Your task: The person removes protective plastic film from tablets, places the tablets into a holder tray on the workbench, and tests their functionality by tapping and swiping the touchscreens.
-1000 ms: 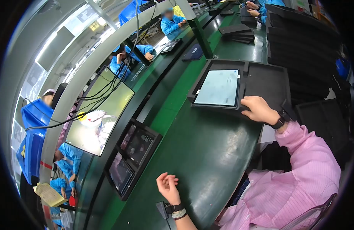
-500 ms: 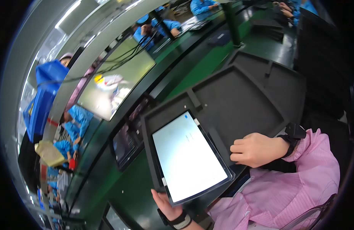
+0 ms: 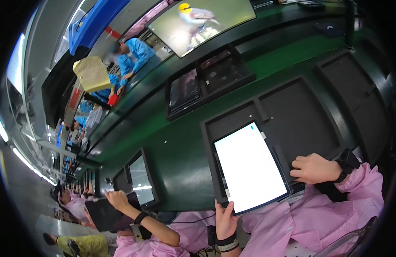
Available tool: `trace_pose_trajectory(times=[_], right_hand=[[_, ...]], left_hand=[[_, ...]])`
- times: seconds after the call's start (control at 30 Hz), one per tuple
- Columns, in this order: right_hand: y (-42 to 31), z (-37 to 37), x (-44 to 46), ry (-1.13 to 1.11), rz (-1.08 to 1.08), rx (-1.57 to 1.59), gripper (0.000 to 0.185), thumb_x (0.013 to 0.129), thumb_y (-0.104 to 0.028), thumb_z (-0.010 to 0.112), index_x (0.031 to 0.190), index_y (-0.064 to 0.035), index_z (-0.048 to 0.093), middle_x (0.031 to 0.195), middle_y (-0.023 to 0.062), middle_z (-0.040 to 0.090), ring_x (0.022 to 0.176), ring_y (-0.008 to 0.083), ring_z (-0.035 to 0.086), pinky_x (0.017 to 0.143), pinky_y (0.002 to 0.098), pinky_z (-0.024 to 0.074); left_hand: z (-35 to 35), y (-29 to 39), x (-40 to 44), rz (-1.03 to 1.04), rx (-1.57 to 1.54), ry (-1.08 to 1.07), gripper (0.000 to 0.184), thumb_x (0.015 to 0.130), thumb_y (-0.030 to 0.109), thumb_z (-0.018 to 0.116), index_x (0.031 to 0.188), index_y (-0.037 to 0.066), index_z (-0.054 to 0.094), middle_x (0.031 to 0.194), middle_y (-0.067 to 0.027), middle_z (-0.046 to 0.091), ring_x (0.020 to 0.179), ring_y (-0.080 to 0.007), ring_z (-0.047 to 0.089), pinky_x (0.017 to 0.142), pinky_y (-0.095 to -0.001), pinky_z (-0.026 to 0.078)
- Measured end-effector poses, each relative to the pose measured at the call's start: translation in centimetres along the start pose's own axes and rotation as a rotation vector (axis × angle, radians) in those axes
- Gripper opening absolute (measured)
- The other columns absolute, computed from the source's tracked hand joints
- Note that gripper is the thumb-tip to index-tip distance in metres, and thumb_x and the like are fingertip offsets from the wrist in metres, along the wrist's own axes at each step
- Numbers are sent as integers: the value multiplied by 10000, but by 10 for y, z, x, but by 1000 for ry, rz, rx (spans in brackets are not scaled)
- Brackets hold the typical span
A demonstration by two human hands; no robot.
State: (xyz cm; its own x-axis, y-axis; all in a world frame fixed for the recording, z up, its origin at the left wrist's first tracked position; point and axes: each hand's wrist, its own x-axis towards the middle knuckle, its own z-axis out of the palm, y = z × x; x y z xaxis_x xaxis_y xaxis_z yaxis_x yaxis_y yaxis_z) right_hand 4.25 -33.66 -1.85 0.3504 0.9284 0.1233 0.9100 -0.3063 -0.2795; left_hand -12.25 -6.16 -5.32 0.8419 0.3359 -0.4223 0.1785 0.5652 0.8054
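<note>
A tablet (image 3: 251,169) with a lit white screen rests tilted over the left compartment of a black foam tray (image 3: 326,109). My left hand (image 3: 225,220) grips its lower left corner, thumb at the edge and fingers partly behind. Small pale tabs show on both long sides of the tablet. My right hand (image 3: 313,168) is closed, knuckles up, beside the tablet's right edge and over the tray's near rim. What its curled fingers hold, if anything, is hidden.
Another black tray (image 3: 223,70) with dark-screened tablets lies beyond. To the left, a co-worker's hand (image 3: 117,200) holds a dark panel (image 3: 108,214) near a tray with a tablet (image 3: 141,182). More foam trays (image 3: 356,81) stand right; a large monitor (image 3: 232,21) is at the back.
The view has swung left, so the tablet and tray appear farther right, and a neighbouring co-worker has come into view. My left thumb now lies against the tablet's corner. My right hand stays closed.
</note>
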Motion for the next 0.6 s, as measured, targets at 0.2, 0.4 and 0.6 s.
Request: trace_pose_trajectory(times=[0.2,0.4,0.6], right_hand=[[3,-3,-2,-7,51,26,288,640,-197,728,814,-78,532,768,54,494,736,202,540,556,304,472],[9,3,-3,-16,81,107,310,661,-240,719,834,-59,536,778,64,509,749,224,549,584,318,476],[35,-20,-3,-160,157,570,383,814,-350,634,978,-11,563,853,117,594,777,245,595,655,303,480]], left_hand=[[17,10,-17,-61,275,125,598,908,8,454,1397,130,132,1059,-180,559,888,-254,631,720,-430,563],[15,11,-20,141,153,69,703,867,-46,492,1414,114,81,898,-168,625,764,-174,628,667,-306,540],[29,28,-15,-110,-116,-171,516,831,0,486,1311,-72,312,1147,-179,541,1013,-246,582,855,-375,489]])
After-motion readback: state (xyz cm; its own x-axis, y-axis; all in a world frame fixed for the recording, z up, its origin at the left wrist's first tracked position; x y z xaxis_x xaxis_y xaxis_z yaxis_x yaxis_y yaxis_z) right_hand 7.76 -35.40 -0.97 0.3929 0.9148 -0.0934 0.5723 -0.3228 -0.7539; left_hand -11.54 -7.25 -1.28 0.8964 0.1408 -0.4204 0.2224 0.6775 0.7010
